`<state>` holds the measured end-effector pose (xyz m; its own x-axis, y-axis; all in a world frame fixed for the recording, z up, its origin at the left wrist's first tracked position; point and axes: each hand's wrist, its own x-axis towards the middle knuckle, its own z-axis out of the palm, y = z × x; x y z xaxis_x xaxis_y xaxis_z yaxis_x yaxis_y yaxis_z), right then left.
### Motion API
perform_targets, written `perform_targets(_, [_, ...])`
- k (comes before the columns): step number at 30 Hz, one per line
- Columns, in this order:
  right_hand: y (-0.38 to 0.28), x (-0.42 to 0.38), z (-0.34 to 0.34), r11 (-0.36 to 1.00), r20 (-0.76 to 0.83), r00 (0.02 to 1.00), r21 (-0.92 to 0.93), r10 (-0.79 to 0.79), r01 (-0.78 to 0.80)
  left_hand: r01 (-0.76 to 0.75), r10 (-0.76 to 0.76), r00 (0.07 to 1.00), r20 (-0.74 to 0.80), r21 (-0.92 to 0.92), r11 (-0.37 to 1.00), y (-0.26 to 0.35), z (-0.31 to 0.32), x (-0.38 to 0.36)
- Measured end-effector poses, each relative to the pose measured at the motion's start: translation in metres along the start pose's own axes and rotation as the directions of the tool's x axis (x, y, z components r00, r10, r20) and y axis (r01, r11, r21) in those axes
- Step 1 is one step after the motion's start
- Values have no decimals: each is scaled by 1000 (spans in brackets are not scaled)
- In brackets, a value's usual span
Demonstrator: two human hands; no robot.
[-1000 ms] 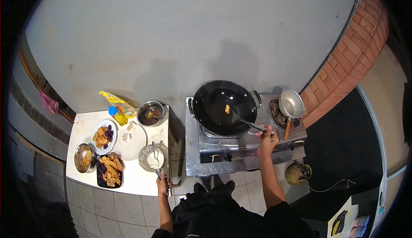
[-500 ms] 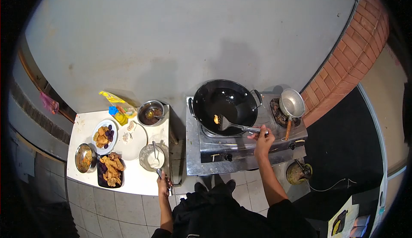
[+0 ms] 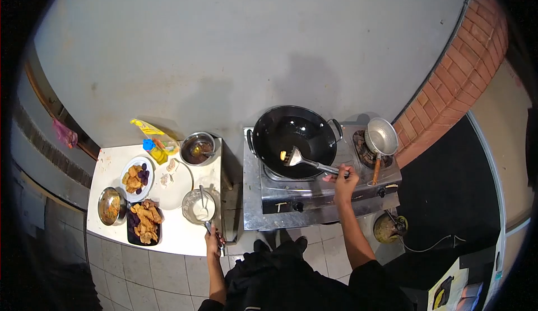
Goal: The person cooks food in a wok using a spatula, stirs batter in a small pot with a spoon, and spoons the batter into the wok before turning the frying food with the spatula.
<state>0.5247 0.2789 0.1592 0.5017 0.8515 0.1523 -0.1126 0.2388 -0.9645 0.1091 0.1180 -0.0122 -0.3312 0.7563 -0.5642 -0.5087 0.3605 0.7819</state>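
Observation:
My right hand (image 3: 345, 181) is closed around the grey handle of a metal spatula (image 3: 296, 156). The blade is inside a black two-handled wok (image 3: 268, 129) on the stove, beside a small yellowish piece of food (image 3: 283, 155). Dark, shiny liquid lies in the wok. At the table's front right corner, my left hand (image 3: 213, 241) grips the handle of a small saucepan (image 3: 186, 214). A white mixture and a spoon (image 3: 202, 194) are in that pan, which seems to rest on the table.
On the white table (image 3: 179, 238) are a tray of fried pieces (image 3: 145, 221), a plate (image 3: 147, 190), a white plate (image 3: 178, 190), a metal bowl (image 3: 112, 206), another pot (image 3: 197, 148) and a blue-capped bottle (image 3: 155, 151). A wooden-handled pan (image 3: 382, 135) sits on the right burner.
The spatula blade has turned, showing more of its flat face beside the food piece. My right hand stays nearly in place; my left hand and the saucepan have hardly moved.

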Motion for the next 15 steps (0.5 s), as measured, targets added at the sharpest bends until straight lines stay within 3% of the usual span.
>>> perform_targets(4, [-16, 2, -1, 994, 125, 989, -85, 81, -70, 11, -11, 1000, -8, 6, 1000, 1, 1, -3])
perform_targets(7, [-30, 11, -12, 931, 300, 928, -349, 220, -108, 11, -11, 1000, -20, 21, 1000, 4, 4, -6])
perform_targets(10, [-41, 15, -14, 799, 397, 848, -600, 352, -50, -17, 22, 998, -50, 97, 995, 2, 2, -3])
perform_targets(13, [-30, 17, -12, 580, 616, 788, -644, 8, 498, -27, 33, 998, -50, 110, 994, 3, 2, -4])
perform_targets(15, [-46, 8, -1, 436, 589, 807, -738, 43, 515, -28, 35, 998, -59, 122, 992, 5, 4, -6])
